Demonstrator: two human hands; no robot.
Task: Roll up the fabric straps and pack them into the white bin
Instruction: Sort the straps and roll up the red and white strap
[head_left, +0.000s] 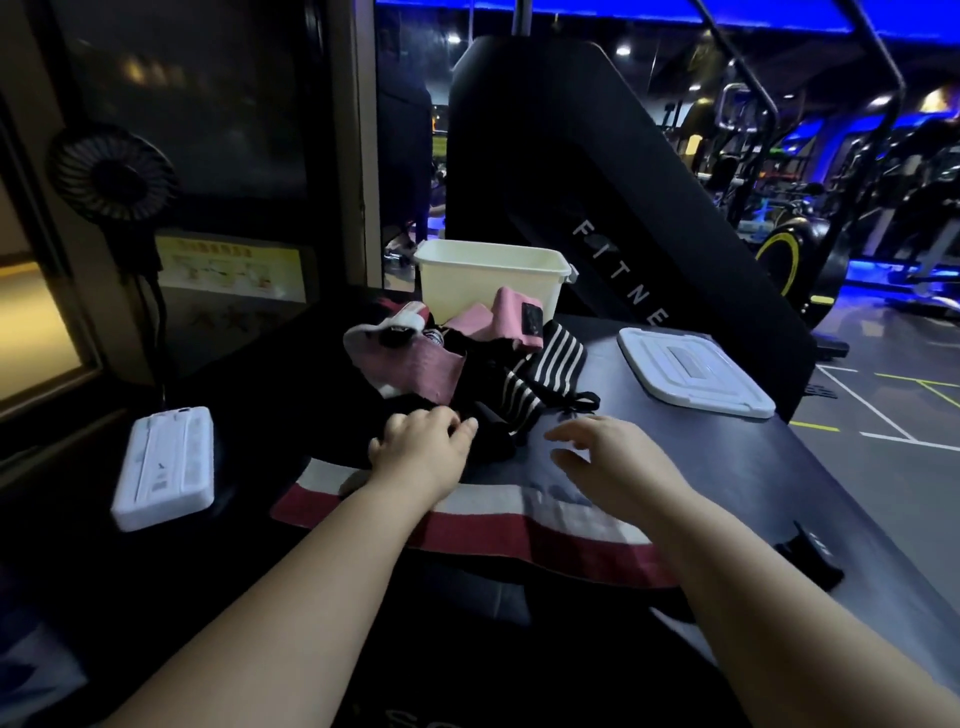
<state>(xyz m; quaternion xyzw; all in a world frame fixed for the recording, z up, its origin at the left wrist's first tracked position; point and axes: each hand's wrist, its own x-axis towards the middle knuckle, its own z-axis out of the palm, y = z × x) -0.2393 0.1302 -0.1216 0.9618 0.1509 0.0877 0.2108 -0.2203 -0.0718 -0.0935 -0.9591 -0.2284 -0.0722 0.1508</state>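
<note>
Far left of the white bin (491, 283), a black fan (111, 174) stands against the wall where the table (727, 467) ends. Nearer than it, still well left of the bin, lies one flat white case (166, 467). The bin itself, one only, sits upright and open at the table's far edge.

Directly in front of the bin, touching its front wall, is a tangled heap of straps (467, 374). In it there are at least two pink pieces (514, 317) and two black-and-white striped pieces (556, 358); the dark ones cannot be counted. Nearer still from the bin, one red, white and black strap (467, 525) lies flat across the table under both forearms.

The left hand (423, 447) rests at the heap's near edge with its fingers bent down onto dark fabric; I cannot tell whether it pinches it. The right hand (618, 462) hovers just right of the heap, fingers spread and relaxed, holding nothing.

Right of the bin and a little nearer, one white lid (693, 371) lies flat beside the table's right edge, which runs diagonally toward the viewer. Bare table lies between the heap and the lid. One small black object (808, 556) sits near that edge, well nearer than the bin.
</note>
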